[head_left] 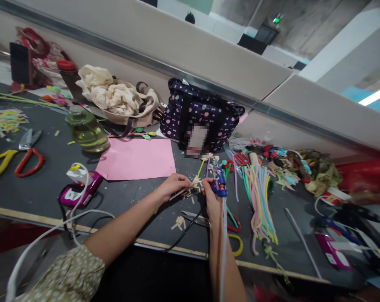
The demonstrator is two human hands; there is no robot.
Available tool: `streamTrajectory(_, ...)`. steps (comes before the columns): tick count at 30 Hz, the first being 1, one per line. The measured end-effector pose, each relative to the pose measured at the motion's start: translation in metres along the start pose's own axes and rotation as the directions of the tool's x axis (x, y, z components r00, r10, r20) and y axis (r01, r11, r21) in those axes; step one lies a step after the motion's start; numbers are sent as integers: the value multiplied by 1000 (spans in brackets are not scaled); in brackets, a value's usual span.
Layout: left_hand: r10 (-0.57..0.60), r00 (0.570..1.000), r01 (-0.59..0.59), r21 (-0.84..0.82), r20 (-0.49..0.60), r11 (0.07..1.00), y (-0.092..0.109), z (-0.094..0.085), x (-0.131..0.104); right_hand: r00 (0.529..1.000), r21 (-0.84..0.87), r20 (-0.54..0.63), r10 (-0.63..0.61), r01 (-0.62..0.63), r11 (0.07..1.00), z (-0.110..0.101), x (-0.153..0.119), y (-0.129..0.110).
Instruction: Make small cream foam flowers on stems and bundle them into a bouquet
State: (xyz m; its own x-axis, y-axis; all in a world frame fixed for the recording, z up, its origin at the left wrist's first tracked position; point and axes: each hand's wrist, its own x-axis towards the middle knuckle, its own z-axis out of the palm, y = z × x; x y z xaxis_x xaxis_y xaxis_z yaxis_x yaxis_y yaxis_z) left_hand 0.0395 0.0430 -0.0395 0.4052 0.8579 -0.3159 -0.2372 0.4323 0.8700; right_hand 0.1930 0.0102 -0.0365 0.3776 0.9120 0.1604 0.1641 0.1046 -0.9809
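Dark grey surface [123,191] carried the work. Left grip [176,186] was narrow, pinching a small pale-and-yellow craft piece [196,182] above loose scraps, likely to steady it. Right grip [209,195] sat beside it, blue plastic glue gun [220,182] against it, probably for quick reach; can't tell if clamped.

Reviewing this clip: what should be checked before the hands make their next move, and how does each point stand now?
1. Both hands in view: ok; left hand and right hand meet at small pale strips.
2. Glue gun nozzle clear of fingers: cannot tell; the gun is right beside the right hand.
3. Scissors clear of the arms: not ok; the right forearm crosses above them.
4. Work spot free of scraps: not ok; they lie around the hands.
5. Green bottle capped: ok.
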Motion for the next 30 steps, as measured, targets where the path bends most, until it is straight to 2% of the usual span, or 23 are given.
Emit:
streamTrajectory(5, 53, 999, -52, 63, -6, 997, 2, 2, -2, 981, -190, 27, -190, 192, 963, -3, -1, 0)
streamTrajectory(9, 89, 996, -87, 113, -11, 990, 1, 1, -1, 962, -278, 101, -253, 271, 922, -6, 0, -1)
streamTrajectory(21, 199, 979, -201, 233, 31, 951, -7, -1, 3, 950, -363, 150, -275, 311, 878, -8, -1, 5)
streamTrajectory(30, 175, 983, -184, 188, 62, 965, -5, 1, 1, 947, -372, 121, -297, 321, 871, -4, -3, 1)
